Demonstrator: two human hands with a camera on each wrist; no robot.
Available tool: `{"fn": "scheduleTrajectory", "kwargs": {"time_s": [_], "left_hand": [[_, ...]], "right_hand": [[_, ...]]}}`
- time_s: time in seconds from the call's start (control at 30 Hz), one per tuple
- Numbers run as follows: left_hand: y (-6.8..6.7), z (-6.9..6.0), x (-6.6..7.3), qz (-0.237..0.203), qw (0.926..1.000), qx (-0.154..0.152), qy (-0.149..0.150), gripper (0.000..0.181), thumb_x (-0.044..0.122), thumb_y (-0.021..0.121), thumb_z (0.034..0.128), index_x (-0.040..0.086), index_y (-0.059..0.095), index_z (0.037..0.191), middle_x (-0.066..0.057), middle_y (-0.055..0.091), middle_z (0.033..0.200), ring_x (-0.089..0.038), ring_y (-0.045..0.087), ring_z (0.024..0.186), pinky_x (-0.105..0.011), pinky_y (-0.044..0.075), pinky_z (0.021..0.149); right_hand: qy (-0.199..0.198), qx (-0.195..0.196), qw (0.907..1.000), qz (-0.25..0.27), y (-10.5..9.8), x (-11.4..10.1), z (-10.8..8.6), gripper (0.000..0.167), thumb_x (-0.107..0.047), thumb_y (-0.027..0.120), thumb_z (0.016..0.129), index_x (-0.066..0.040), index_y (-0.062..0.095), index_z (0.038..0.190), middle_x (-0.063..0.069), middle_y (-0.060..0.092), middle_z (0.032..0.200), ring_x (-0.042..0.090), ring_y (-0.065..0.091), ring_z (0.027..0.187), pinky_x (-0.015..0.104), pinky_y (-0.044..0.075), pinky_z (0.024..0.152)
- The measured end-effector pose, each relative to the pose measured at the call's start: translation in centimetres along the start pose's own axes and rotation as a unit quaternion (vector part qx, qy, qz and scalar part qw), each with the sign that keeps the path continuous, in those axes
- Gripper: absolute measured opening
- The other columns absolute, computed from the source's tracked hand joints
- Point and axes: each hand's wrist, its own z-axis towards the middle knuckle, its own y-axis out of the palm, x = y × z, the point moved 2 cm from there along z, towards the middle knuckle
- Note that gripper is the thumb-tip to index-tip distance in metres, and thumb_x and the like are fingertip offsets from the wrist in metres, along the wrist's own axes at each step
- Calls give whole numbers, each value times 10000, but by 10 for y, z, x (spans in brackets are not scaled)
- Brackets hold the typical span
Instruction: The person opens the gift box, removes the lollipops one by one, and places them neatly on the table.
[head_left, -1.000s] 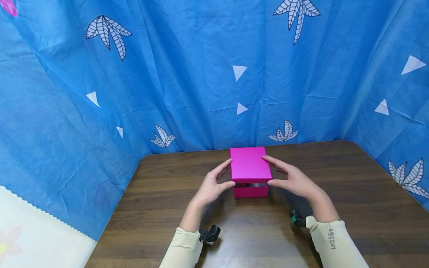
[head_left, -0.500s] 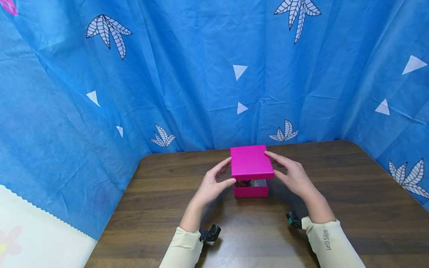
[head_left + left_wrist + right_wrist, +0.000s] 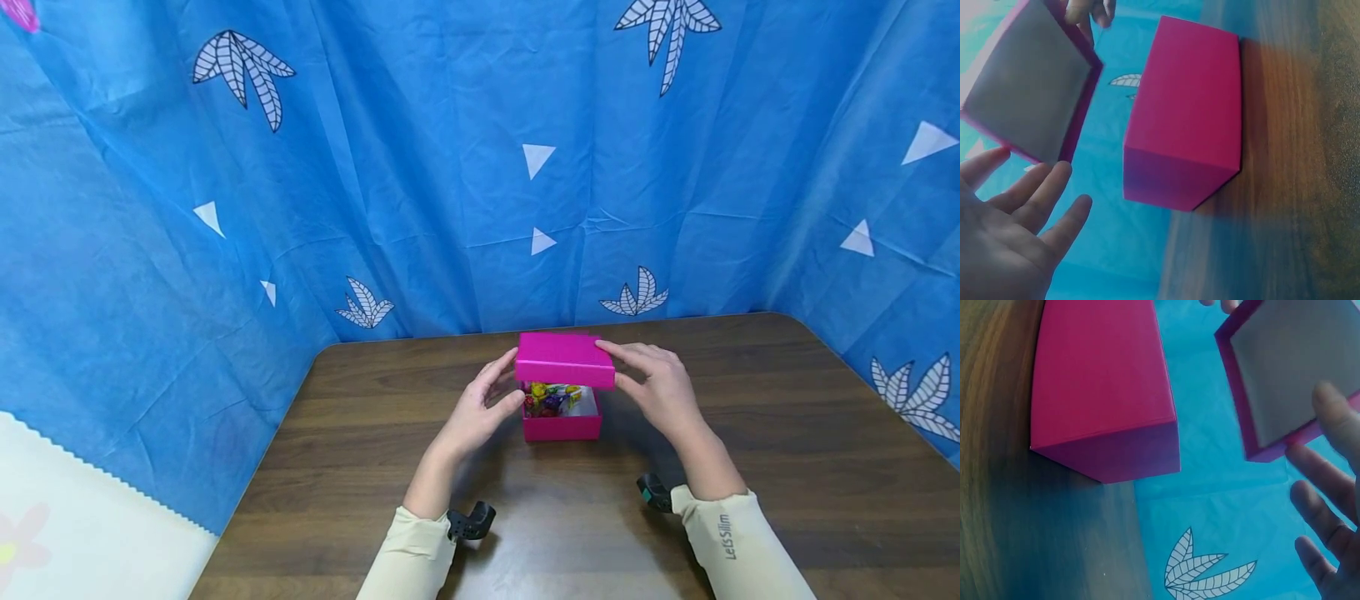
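Observation:
A pink box lid (image 3: pixel 564 360) is held tilted above the square pink box (image 3: pixel 562 428), its front edge raised. My right hand (image 3: pixel 660 387) pinches the lid's right side; in the right wrist view its thumb (image 3: pixel 1330 406) overlaps the grey inside of the lid while a finger touches the rim. My left hand (image 3: pixel 476 417) is at the lid's left side, fingers fairly straight, with fingertips (image 3: pixel 1060 170) at the rim in the left wrist view. Inside the box, colourful wrapped pieces (image 3: pixel 553 398), like candies, and something whitish show under the lid.
The box stands on a dark wooden table (image 3: pixel 360 442). A blue patterned curtain (image 3: pixel 450 167) hangs behind and beside the table. A pale cloth (image 3: pixel 75 508) with a flower print lies at the lower left. Black wrist cameras (image 3: pixel 471 522) sit at both cuffs.
The lid has tilted up at its front and moved away from the box's front, uncovering more of the contents. My right hand has shifted its hold slightly; the left has barely moved.

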Motion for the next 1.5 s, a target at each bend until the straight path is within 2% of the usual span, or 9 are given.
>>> {"fn": "scheduleTrajectory", "kwargs": {"time_s": [0.17,0.3,0.53,0.6,0.7,0.77,1.03,1.23,1.5], "left_hand": [[1,-1,2,70,9997,154,161,647,226,634,982,223,349,1562,-102,414,1527,-379,464,1396,-594,402,1121],[0,-1,2,247,9990,328,163,632,233,643,976,270,377,1548,-69,425,1511,-343,485,1381,-592,386,1136],[-1,0,3,594,9963,592,189,598,218,653,969,349,429,1508,16,484,1484,-241,509,1352,-582,359,1160],[0,1,3,539,9967,577,207,605,165,646,968,328,433,1510,14,485,1508,-252,504,1366,-600,362,1151],[1,0,5,447,9973,537,236,599,145,642,968,294,440,1512,4,488,1531,-272,498,1386,-608,374,1139],[2,-1,10,371,9979,481,232,590,130,631,973,240,436,1519,-29,483,1542,-300,495,1393,-605,370,1144],[5,3,8,206,9967,790,45,503,200,664,967,238,530,1450,-42,614,1412,-224,627,1245,-469,492,1070],[8,5,10,-179,9960,874,39,495,100,675,949,131,542,1426,-140,620,1365,-308,678,1112,-327,569,962],[12,4,13,-426,9954,861,-25,595,119,682,948,247,469,1488,-160,603,1364,-311,709,1047,-315,601,881]], "right_hand": [[-8,139,9998,141,1,-3,0,524,-86,835,787,-191,693,1280,88,701,1145,284,620,1032,533,419,918],[102,241,9991,344,2,-5,1,482,-92,823,801,-157,701,1263,104,699,1200,322,598,1139,573,422,946],[454,351,9961,667,1,-4,1,400,-133,801,833,-40,712,1211,179,730,1162,346,633,1081,509,427,941],[585,314,9945,813,0,-4,1,371,-148,782,860,-43,715,1209,163,730,1163,316,642,1061,412,491,958],[797,285,9906,1075,-1,-4,0,351,-191,746,903,-52,710,1223,142,734,1126,214,643,926,234,563,788],[982,240,9867,1274,-2,-4,-1,347,-228,721,928,-60,706,1232,137,735,1081,142,602,826,152,528,671],[1406,78,9737,1793,-3,-5,-1,367,-276,670,966,-34,685,1242,168,713,1020,68,563,728,167,524,610],[1736,-37,9622,2100,-1,-3,-1,404,-315,655,973,-49,671,1277,24,675,875,177,595,665,227,544,585],[1965,-234,9531,2292,3,0,-1,482,-396,621,982,-55,639,1323,-75,639,829,255,597,692,284,572,603]]}}
